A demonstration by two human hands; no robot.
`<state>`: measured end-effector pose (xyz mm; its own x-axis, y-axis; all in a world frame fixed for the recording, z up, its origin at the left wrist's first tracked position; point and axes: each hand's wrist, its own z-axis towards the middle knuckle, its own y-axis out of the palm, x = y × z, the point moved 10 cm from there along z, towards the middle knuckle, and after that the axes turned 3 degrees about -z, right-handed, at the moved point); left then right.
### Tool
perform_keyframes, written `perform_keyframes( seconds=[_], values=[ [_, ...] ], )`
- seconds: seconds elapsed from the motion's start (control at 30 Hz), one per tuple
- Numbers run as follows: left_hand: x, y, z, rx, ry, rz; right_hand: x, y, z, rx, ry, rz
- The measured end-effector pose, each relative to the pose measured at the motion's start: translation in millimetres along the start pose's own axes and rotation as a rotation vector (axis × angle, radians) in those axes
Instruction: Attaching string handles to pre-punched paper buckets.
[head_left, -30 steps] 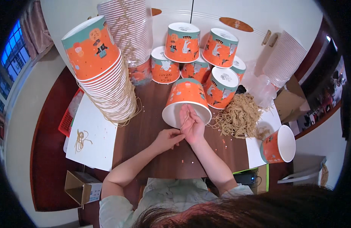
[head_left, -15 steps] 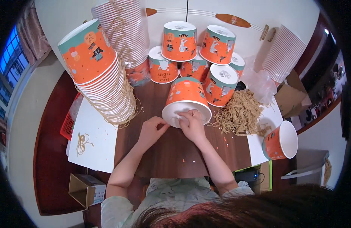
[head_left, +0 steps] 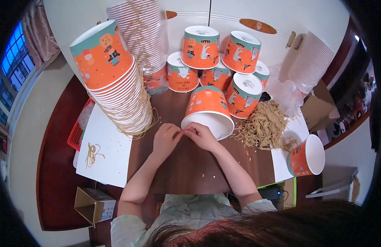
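An orange paper bucket point(head_left: 207, 101) with a green band and cartoon figures lies on its side mid-table, its white mouth facing me. At the left of its rim, my left hand point(head_left: 166, 139) and my right hand point(head_left: 202, 136) meet with fingertips pinched together. Whatever sits between the fingers is too small to make out. My right hand overlaps the lower part of the bucket's mouth. To the right of the bucket lies a tangled heap of tan cords point(head_left: 262, 125).
Upturned buckets point(head_left: 200, 47) are piled behind the work spot. A leaning nested stack of buckets point(head_left: 112, 94), draped with cords, stands left, beside a wrapped stack point(head_left: 143, 37). One bucket point(head_left: 306, 155) lies on white board at right; loose cord point(head_left: 93, 154) lies on the left board.
My right hand has come out of the bucket's mouth and moved left to meet my left hand at the rim. The whole view has shifted slightly.
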<state>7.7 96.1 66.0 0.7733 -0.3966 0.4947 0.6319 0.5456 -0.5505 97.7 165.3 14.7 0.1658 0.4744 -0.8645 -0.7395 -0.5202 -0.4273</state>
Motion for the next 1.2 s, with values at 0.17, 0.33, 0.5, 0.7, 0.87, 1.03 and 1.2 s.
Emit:
perform_keyframes(
  seconds=[0.17, 0.33, 0.5, 0.7, 0.87, 1.03, 1.2],
  values=[
    [-20, 4, -4, 0.095, -0.26, -0.089, 3, -12, -3, 0.135, -0.021, -0.075],
    [-66, 54, -23, -0.081, -0.491, -0.412, -6, -28, -7, 0.313, -0.054, -0.163],
    [-62, 90, -39, -0.232, -0.654, -0.675, -15, -47, -19, 0.49, -0.11, -0.27],
    [-54, 102, -51, -0.332, -0.735, -0.795, -16, -41, -22, 0.457, -0.107, -0.457],
    [-56, 103, -51, -0.347, -0.722, -0.806, -15, -39, -22, 0.445, -0.103, -0.448],
    [-55, 103, -51, -0.357, -0.717, -0.81, -20, -40, -22, 0.45, -0.115, -0.44],
    [-52, 100, -52, -0.371, -0.738, -0.768, -27, -37, -22, 0.41, -0.117, -0.444]
  ],
)
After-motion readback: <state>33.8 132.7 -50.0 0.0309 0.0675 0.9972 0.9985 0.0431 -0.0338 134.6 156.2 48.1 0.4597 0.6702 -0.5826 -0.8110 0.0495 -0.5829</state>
